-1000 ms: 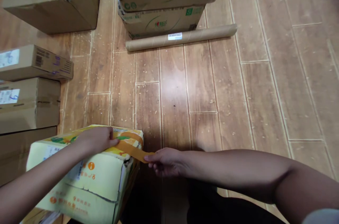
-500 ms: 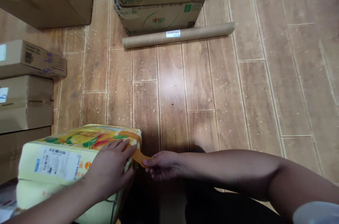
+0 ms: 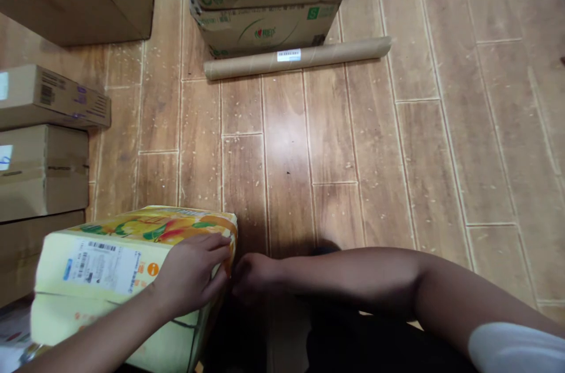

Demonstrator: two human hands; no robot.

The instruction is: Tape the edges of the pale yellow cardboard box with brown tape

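Observation:
A pale yellow carton (image 3: 83, 317) printed with fruit stands at the lower left, with a white shipping label (image 3: 103, 267) on its near side. An orange-brown strip of tape (image 3: 226, 223) runs along the top at its right end. My left hand (image 3: 192, 267) lies over the carton's right edge, fingers stretched across the corner by the tape, thumb apart below. Just right of the carton, my right hand (image 3: 252, 274) is curled closed and blurred in shadow. Whatever its fingers hold is hidden.
A cardboard tube (image 3: 335, 56) lies on the wood floor (image 3: 286, 126) before two stacked cartons (image 3: 265, 32). More brown boxes line the left side, including a large box (image 3: 106, 14) at the back and a taped box (image 3: 66, 173) closer in.
My right hand has moved slightly left and lower, closer to the carton. The tape end stretched between my hands no longer shows. My left hand has shifted a little along the edge.

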